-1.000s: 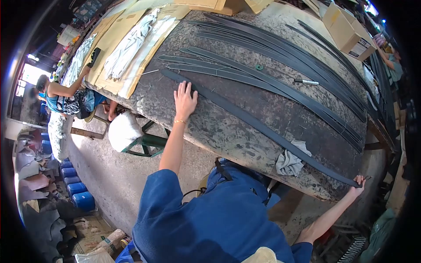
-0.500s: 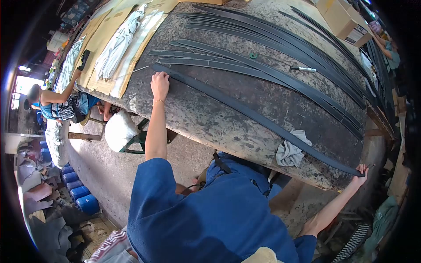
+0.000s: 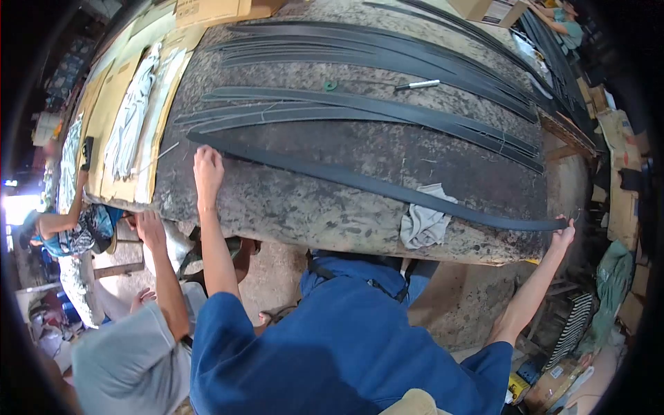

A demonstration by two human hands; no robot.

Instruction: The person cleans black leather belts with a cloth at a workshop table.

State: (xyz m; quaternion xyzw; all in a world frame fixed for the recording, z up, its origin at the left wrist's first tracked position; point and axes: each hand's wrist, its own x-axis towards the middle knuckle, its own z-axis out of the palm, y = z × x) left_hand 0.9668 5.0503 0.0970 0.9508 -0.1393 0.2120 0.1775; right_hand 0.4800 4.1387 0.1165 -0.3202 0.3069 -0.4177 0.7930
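Note:
A long black strip [image 3: 360,181], leather-like and tapered at its left end, stretches along the near side of the work table. My left hand [image 3: 208,169] has its fingers curled closed at the lower edge of the strip, near the tapered tip. At the table's right end, my right hand [image 3: 564,236] pinches the other end of the strip, which sags slightly there. A crumpled grey cloth [image 3: 423,228] lies partly under the strip. Just beyond are several similar black strips [image 3: 311,102] in loose bundles.
On the table [image 3: 304,221] lie a marker [image 3: 417,85], a green ring [image 3: 330,86] and a thin rod [image 3: 159,157]. White bundled material [image 3: 135,117] rests on cardboard at the left. A person in a grey shirt [image 3: 131,353] stands close on my left; another person [image 3: 62,225] works beyond.
My view has turned, so the table contents sit further left. A person in grey has come into view on my left. Both hands stay at the strip's ends.

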